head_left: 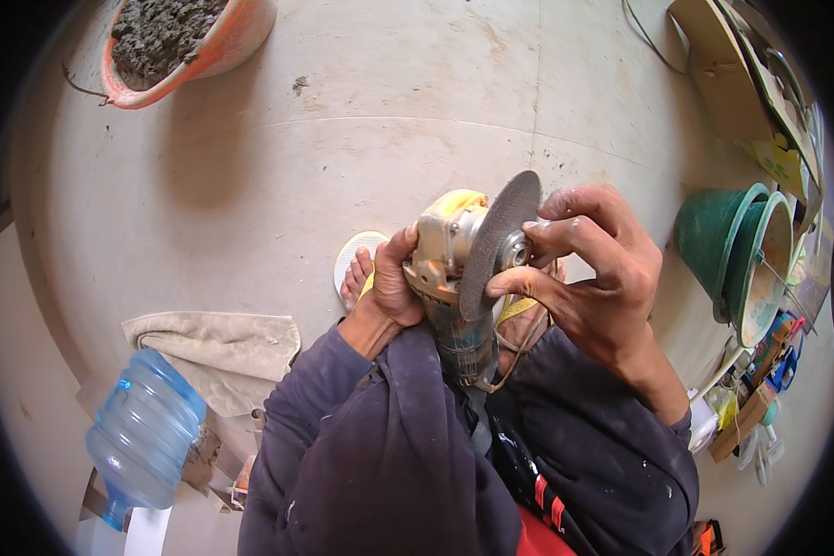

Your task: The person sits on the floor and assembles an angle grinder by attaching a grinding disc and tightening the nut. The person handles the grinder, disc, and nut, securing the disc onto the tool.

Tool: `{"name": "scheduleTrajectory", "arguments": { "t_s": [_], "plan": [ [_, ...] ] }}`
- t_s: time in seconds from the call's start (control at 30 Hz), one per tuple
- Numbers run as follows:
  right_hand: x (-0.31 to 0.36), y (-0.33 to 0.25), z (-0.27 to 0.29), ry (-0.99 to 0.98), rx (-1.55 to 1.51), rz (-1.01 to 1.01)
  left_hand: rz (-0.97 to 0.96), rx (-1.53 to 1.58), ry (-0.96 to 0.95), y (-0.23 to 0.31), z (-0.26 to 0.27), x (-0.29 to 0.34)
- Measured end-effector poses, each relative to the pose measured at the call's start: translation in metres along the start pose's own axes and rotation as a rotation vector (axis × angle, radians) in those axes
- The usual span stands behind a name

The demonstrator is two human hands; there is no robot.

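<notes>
An angle grinder (443, 248) with a yellowed head and a dark teal body stands upright in front of my knees. My left hand (398, 283) is wrapped round the left side of its head. A grey abrasive disc (499, 243) is fitted on the grinder, facing right. At its centre sits a metal flange nut (515, 250). My right hand (598, 264) is at that nut, with thumb and fingers curled and touching the disc's face around it. The grinder's lower end and cord are partly hidden between my legs.
An orange bucket (241, 42) of wet mortar stands at the far left. Nested green buckets (713, 243) are on the right, near cardboard (713, 69) and assorted tools (760, 394). A blue water jug (148, 426) and a beige cloth (222, 347) lie at the left.
</notes>
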State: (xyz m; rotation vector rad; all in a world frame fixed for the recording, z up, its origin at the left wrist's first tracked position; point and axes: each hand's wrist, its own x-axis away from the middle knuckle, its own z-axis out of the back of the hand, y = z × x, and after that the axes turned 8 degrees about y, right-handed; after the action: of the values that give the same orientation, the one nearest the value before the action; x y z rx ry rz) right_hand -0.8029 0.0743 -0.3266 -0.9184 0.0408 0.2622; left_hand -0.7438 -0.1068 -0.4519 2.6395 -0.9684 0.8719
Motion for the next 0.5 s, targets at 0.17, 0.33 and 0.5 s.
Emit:
{"name": "scheduleTrajectory", "arguments": {
  "t_s": [0.17,0.33,0.5],
  "plan": [
    [-0.002,0.003,-0.001,-0.003,0.041,0.090,-0.058,-0.127,0.084,-0.003,-0.003,-0.001],
    [0.000,0.004,0.001,-0.038,-0.001,0.030,-0.069,-0.159,0.085,-0.004,0.005,-0.005],
    [-0.002,0.001,0.000,-0.040,-0.015,0.048,-0.057,-0.007,0.037,-0.002,0.008,-0.006]
  ]
}}
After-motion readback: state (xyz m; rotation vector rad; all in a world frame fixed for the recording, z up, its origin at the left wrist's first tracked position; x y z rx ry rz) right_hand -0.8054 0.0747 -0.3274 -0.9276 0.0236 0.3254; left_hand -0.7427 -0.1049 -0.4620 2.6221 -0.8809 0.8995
